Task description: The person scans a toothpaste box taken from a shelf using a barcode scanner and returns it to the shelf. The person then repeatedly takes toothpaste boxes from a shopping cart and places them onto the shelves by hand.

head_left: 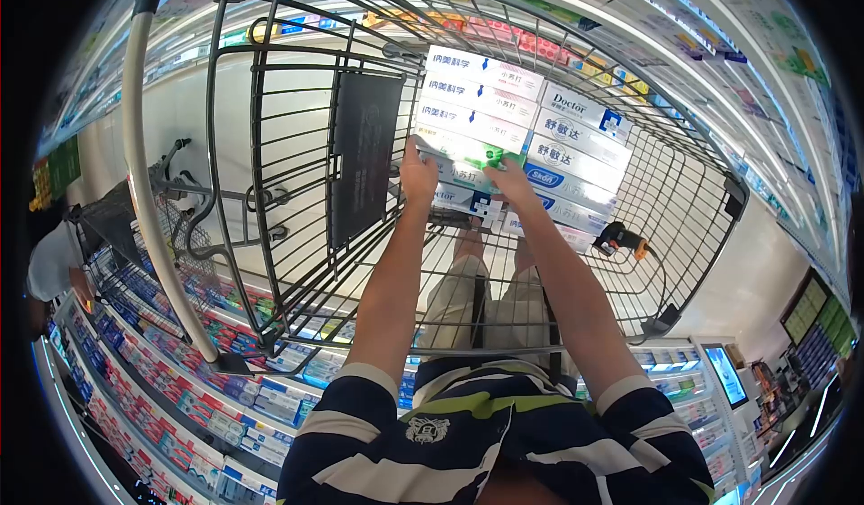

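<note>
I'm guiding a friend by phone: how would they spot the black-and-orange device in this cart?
Start with the wire shopping cart and find the white boxes inside it. From the picture's right-hand group of boxes, look just past its lower right corner for the device. Unlike the white boxes beside it, it is black with an orange end.

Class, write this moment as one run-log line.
left hand: holding white-green box; right hand: same box, other end; nearby: stacked boxes, shopping cart
</note>
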A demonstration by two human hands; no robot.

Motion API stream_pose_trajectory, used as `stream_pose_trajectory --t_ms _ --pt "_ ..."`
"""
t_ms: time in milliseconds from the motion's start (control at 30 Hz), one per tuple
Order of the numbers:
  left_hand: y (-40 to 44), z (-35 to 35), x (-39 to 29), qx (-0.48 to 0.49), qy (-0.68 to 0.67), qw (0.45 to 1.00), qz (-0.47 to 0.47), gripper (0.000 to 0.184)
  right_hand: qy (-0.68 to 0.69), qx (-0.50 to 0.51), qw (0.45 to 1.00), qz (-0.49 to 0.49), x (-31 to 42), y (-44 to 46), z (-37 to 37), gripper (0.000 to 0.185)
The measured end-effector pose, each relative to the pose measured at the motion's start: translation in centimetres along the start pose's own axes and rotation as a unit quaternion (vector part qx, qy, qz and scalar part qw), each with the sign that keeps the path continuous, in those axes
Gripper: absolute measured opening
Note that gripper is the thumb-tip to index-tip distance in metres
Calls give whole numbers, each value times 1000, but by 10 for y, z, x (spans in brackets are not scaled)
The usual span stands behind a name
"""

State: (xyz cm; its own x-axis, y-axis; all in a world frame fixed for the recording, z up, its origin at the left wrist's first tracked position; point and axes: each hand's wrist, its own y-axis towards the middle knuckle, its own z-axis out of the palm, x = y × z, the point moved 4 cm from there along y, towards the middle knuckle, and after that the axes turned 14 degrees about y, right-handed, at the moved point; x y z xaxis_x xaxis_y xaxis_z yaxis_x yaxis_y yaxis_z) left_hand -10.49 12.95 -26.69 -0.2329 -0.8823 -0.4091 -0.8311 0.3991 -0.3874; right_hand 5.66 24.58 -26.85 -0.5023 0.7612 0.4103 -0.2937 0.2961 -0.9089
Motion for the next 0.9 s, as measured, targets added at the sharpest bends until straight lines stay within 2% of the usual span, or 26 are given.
stream_pose_trajectory --t_ms 167,233,267,367,467,600,667,700,767,800,833,900 --pt "14 17 8 31 -74 996 -36 52 -13 4 1000 4 -5 10 1 58" --pt "12 22 12 87 -113 984 -112 51 -12 -6 1000 16 -7 10 -2 54" --pt "14 26 16 89 -113 983 -110 51 -11 -9 1000 16 -7 9 -5 54" --pt "20 53 52 87 -80 979 -167 39 8 -5 999 39 -8 4 -11 52" --pt "17 48 53 73 -100 976 -177 28 4 -12 998 55 -14 -3 -14 48" --pt "19 61 76 52 -44 989 -129 26 -12 1 1000 1 -13 -21 -16 42" --pt "18 67 81 49 -29 997 -44 26 -13 0 1000 -26 -9 -26 -19 39" --pt "17 63 79 47 -30 998 -40 26 -48 -6 998 -41 -10 -25 -23 36" --pt "9 59 75 124 -3 991 -39 27 -80 -15 995 -60 -13 -24 -30 35" --pt "3 48 63 123 -4 992 -33 27 -137 -39 985 -99 -14 -22 -36 34" --pt "-5 34 47 148 -43 985 -77 26 -193 -64 969 -138 -13 -22 -42 34" --pt "-21 18 27 206 -143 954 -165 24 -189 -81 963 -177 -15 -29 -49 33"
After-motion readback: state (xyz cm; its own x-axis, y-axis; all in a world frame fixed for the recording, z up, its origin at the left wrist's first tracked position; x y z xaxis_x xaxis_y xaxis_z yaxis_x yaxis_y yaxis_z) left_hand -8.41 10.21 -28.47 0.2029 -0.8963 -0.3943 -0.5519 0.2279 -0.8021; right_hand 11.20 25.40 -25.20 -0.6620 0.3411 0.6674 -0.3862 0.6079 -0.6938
